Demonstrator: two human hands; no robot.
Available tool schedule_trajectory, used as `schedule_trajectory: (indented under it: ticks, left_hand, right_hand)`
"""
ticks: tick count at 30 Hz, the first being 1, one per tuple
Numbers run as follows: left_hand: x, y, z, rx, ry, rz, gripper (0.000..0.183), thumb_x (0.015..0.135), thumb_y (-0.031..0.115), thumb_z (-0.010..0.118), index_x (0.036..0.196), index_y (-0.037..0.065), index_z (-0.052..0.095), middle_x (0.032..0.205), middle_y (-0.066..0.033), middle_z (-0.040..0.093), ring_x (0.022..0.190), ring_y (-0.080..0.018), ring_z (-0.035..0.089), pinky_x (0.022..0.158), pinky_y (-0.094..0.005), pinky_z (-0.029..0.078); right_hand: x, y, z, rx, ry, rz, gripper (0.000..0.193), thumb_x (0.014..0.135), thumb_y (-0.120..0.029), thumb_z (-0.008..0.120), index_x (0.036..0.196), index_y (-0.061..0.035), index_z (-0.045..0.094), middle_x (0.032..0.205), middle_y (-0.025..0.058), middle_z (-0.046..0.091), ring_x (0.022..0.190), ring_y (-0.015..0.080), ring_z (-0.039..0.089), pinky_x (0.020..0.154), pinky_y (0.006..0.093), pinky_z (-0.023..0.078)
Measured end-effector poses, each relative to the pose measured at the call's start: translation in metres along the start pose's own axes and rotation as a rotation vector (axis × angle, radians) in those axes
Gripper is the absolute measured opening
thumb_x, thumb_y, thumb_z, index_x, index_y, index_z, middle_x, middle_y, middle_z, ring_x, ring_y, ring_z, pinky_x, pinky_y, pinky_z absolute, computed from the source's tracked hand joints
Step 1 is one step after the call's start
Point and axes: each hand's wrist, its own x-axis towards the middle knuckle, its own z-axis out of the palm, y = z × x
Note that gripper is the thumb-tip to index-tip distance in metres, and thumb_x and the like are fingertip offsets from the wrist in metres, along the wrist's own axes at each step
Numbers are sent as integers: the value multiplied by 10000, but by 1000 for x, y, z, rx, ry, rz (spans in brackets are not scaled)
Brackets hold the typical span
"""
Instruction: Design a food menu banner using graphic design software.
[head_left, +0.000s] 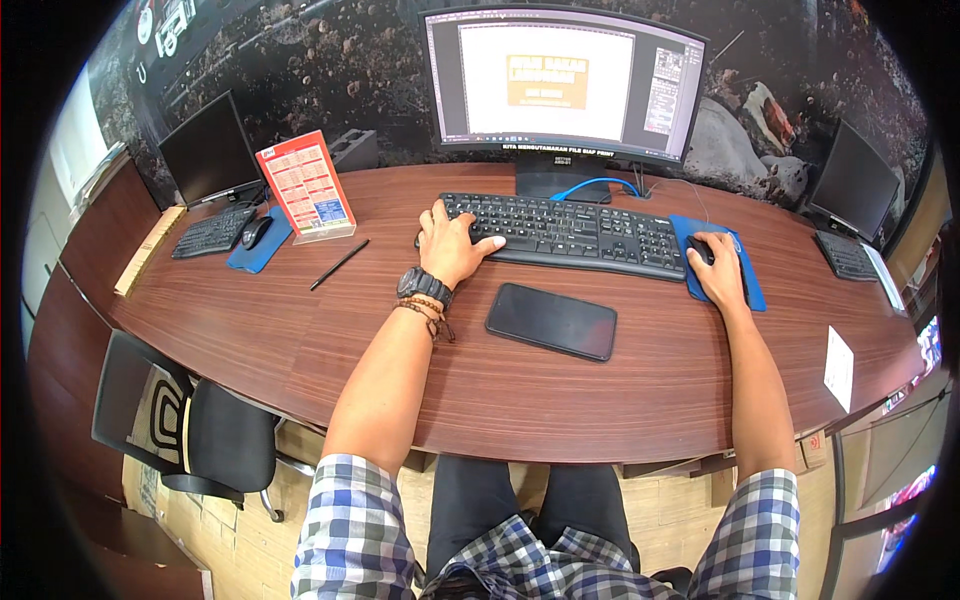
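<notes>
My left hand [452,248] rests over the left end of a black keyboard [580,232], its fingers spread and the thumb stretched out along the lower keys. On that wrist are a dark watch [412,284] and beaded bracelets. My right hand [722,272] is curled over a black computer mouse [702,250], which it partly hides. Under the mouse lies a blue mouse pad [757,292]. A dark smartphone [553,321] lies face up between my forearms. Behind the keyboard stands a curved monitor [645,90], lit with a design window showing an orange block.
To the left are a black pen [340,264], a red and white card stand [308,190], and a second monitor [208,152] with its own keyboard and mouse. A third monitor [853,185] and a white card [839,368] sit at the right. An office chair [228,440] stands at the left.
</notes>
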Motion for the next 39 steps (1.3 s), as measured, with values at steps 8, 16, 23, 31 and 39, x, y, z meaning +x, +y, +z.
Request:
schedule_trajectory:
  ticks: [8,16,23,31,39]
  left_hand:
    - [-2,5,-7,-26,-24,-31,677,808,602,710,1226,70,688,1483,-324,343,1359,-468,320,1099,-535,346]
    - [-2,5,-7,-18,-63,-44,728,803,637,695,1250,63,668,1465,-326,358,1352,-467,322,1097,-545,338]
    - [-2,3,-2,-25,75,90,534,817,546,729,1129,114,742,1478,-318,368,1382,-457,298,1115,-549,302]
    - [2,-3,5,-15,79,145,538,806,538,738,1115,99,743,1463,-296,392,1378,-459,284,1131,-572,216]
    - [4,-4,-1,97,-4,-144,1047,708,687,766,1278,-149,494,1249,-332,518,1175,-456,522,990,-495,462]
  right_hand:
    - [-1,-3,-1,0,2,18,355,845,-229,687,1152,-52,668,1189,180,579,1132,363,575,974,414,466]
    - [-1,-7,-3,15,-4,18,354,834,-215,688,1143,-46,667,1179,174,585,1130,354,581,975,409,467]
    - [-3,-4,-5,-5,8,37,332,805,-182,676,1108,-46,672,1150,169,606,1115,353,594,971,412,471]
    - [-1,-2,-3,-6,12,13,334,816,-186,672,1121,-53,674,1154,165,612,1126,355,588,982,413,464]
    - [-1,-2,-3,-16,25,0,326,813,-194,673,1107,-53,689,1149,169,621,1113,353,598,980,414,467]
